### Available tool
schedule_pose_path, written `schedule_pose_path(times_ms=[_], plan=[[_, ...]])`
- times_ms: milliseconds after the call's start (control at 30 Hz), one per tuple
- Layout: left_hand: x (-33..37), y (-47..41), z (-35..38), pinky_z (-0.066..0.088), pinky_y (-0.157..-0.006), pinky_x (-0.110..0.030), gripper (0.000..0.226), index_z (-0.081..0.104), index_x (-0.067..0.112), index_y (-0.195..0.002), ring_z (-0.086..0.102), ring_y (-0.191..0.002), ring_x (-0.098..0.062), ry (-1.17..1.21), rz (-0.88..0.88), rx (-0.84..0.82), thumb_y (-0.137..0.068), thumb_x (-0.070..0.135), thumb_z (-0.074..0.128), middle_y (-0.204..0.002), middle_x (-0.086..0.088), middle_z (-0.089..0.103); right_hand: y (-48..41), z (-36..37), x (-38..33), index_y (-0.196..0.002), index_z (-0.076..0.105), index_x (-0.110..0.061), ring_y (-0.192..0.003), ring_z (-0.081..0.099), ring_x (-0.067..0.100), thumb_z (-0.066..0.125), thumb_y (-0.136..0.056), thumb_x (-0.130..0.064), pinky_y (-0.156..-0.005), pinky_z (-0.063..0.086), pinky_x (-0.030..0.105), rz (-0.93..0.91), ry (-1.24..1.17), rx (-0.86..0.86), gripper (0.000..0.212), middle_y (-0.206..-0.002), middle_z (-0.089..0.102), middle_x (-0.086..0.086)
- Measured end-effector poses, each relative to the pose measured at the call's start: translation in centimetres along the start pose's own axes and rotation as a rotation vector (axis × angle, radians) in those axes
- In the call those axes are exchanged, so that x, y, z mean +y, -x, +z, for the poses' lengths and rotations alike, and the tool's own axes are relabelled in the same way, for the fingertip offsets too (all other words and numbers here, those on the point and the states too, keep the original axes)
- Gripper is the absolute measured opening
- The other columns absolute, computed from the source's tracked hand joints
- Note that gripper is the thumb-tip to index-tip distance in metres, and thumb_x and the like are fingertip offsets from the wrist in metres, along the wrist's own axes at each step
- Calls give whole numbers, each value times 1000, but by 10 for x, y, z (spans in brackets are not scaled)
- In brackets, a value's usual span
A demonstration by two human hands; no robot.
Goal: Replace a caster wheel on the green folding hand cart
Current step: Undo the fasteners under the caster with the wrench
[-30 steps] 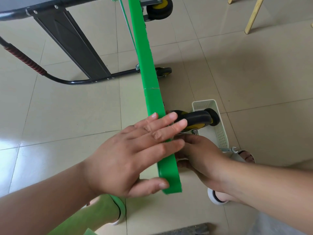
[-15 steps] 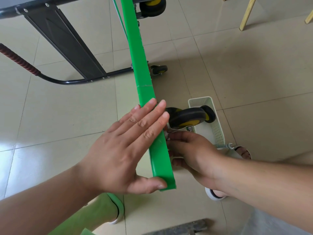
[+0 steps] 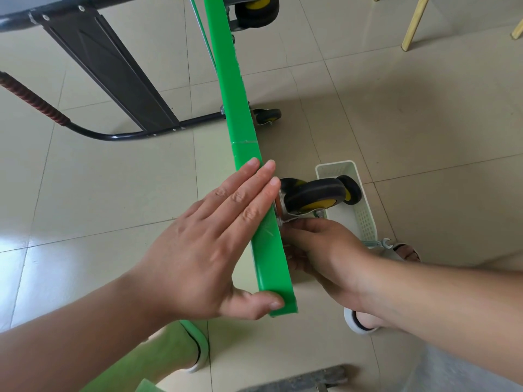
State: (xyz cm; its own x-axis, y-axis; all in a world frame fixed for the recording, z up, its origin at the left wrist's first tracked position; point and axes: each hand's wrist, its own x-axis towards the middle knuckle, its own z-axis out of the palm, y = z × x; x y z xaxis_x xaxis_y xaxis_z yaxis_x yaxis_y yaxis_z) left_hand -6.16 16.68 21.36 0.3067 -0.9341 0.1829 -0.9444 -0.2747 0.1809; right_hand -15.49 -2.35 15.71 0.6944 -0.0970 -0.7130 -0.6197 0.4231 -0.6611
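Note:
The green hand cart (image 3: 243, 128) stands on edge, its deck seen as a narrow green strip running from top centre toward me. My left hand (image 3: 223, 241) lies flat against the deck's left face with straight fingers over the top edge and the thumb under the near corner. A black caster wheel with a yellow hub (image 3: 314, 198) sticks out on the right side near my end. My right hand (image 3: 325, 250) is curled at the caster's metal bracket just below the wheel; what its fingertips pinch is hidden.
A white plastic basket (image 3: 365, 219) on the tiled floor holds another black-and-yellow wheel (image 3: 351, 189). A silver wrench (image 3: 379, 243) lies beside it. Two more casters (image 3: 267, 116) (image 3: 256, 9) sit farther along the cart. The black folded handle (image 3: 113, 80) lies left. Wooden chair legs (image 3: 416, 21) stand top right.
My left hand slid a little along the deck, fingers now straighter and closer together over the top edge. My right hand stays at the caster bracket. The camera shifted slightly.

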Motion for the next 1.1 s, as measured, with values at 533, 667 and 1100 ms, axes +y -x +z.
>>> schedule_pose_path(times_ms=[533, 667, 1100], plan=[[0, 0, 0, 26, -130, -51, 111, 28, -3, -162, 16, -162, -34, -11, 2, 2, -94, 85, 29, -172, -20, 21, 5, 1, 2, -112, 73, -15, -91, 63, 31, 60, -101, -11, -79, 52, 42, 7, 28, 35, 18, -109, 75, 18], [0, -1, 0, 25, -130, -53, 111, 29, -3, -161, 17, -162, -34, -24, 7, 6, -94, 85, 29, -172, -20, 23, 4, -1, 3, -112, 72, -17, -91, 65, 36, 59, -100, -14, -81, 52, 44, 40, 112, 44, 18, -110, 74, 19], [0, -1, -1, 26, -130, -54, 111, 29, -4, -161, 19, -162, -35, -30, 6, 5, -95, 85, 29, -171, -21, 23, -56, -82, 2, -112, 72, -10, -78, 61, 15, 66, -96, -23, -66, 50, 21, 103, 1029, 26, 22, -95, 71, 7]])
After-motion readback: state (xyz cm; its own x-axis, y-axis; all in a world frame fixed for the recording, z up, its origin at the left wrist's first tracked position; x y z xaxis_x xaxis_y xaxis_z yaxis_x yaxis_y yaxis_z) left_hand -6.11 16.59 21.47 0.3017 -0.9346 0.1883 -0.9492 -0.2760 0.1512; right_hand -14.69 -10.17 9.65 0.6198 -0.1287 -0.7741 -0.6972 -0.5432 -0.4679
